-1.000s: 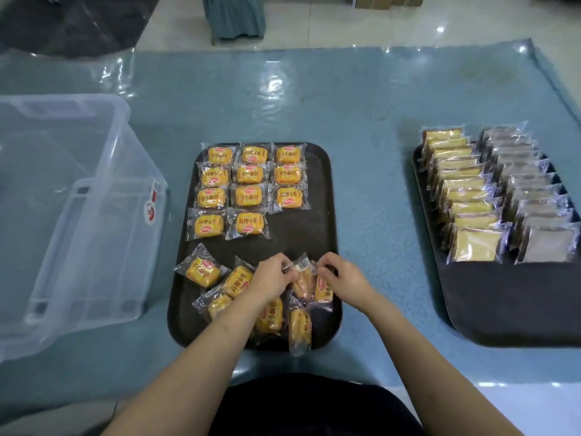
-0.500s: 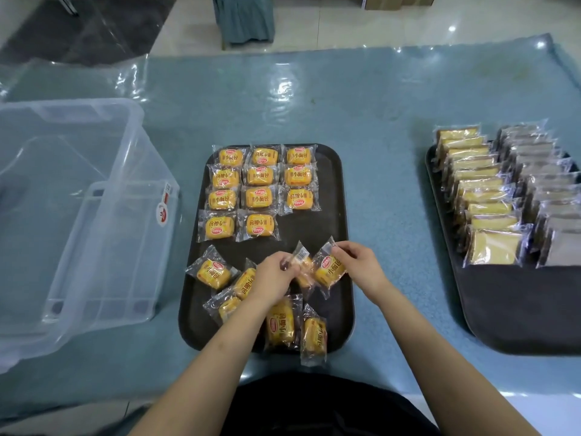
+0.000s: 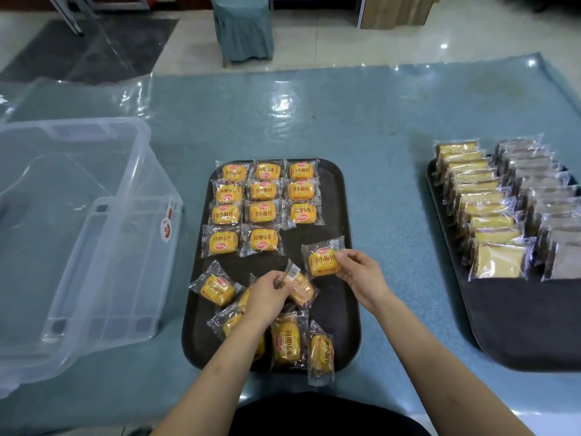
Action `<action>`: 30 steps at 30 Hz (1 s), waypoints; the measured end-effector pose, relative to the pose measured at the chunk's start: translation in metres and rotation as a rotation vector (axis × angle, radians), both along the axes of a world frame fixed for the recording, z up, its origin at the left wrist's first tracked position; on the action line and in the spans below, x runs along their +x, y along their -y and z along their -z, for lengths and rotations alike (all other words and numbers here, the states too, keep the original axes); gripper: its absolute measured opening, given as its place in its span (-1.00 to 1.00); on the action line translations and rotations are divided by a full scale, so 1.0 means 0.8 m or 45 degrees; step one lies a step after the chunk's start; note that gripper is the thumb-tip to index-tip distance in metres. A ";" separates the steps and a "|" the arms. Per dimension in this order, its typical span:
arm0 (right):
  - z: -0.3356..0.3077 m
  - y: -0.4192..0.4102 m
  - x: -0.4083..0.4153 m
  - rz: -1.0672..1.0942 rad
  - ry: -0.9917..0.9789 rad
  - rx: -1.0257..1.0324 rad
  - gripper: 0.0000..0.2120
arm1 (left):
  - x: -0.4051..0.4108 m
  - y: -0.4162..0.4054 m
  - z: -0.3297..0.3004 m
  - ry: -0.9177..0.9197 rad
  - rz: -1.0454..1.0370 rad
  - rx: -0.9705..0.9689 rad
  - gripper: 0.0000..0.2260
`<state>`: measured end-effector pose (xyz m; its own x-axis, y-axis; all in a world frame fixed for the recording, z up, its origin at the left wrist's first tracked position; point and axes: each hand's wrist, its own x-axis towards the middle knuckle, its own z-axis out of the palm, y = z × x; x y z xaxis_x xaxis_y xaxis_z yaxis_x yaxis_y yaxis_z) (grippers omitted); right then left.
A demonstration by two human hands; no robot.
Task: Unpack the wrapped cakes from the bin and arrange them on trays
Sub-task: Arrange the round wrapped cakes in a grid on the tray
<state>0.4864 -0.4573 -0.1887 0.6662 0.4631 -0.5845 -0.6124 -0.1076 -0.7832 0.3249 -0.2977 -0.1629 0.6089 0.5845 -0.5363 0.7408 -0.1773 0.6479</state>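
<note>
On my far left I see the clear plastic bin [image 3: 75, 234] sitting on the blue-green table cover [image 3: 361, 127], its walls see-through and a red-and-white sticker on the corner nearest the middle tray. Next comes the dark centre tray [image 3: 345, 309], just beside the bin. Its far half carries the arranged cakes [image 3: 262, 191] in neat rows of three — the fourth row has only two, with the right-hand slot bare. On the near half lie the loose cakes [image 3: 217, 287], scattered at odd angles, one hanging partly over the near rim. My left hand [image 3: 267, 295] is over that pile, thumb and fingers pinching the wrapper end of a tilted cake [image 3: 300, 286] that shows a barcode label on its upturned side. Just to the right, my right hand [image 3: 361, 272] grips a second cake [image 3: 323, 261] by its right edge, label up, held near the tray's right rim and a little nearer to me than the bare slot; whether it touches the tray I cannot tell. Well apart on the far right, the second dark tray [image 3: 518, 325] holds two overlapping rows of wrapped slices — yellow slices [image 3: 490, 221] and brown slices [image 3: 547, 212].
</note>
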 end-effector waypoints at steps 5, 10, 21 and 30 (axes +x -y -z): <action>0.007 -0.032 0.010 0.118 0.006 -0.086 -0.81 | 0.005 -0.001 0.002 -0.050 0.068 0.059 -0.77; 0.015 -0.072 0.017 0.092 0.040 -0.178 -0.77 | 0.010 -0.002 0.004 -0.089 0.185 0.199 -0.69; 0.028 -0.096 0.027 0.037 0.140 -0.338 -0.80 | 0.029 -0.015 0.002 -0.230 0.379 0.509 -0.58; 0.039 -0.107 0.026 -0.022 0.376 -0.486 -0.85 | 0.055 -0.020 -0.002 -0.039 0.441 0.606 -0.56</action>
<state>0.5073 -0.3716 -0.2201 0.8233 0.2646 -0.5021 -0.3655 -0.4297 -0.8257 0.3689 -0.2816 -0.1617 0.7957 0.5351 -0.2839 0.6049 -0.6784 0.4169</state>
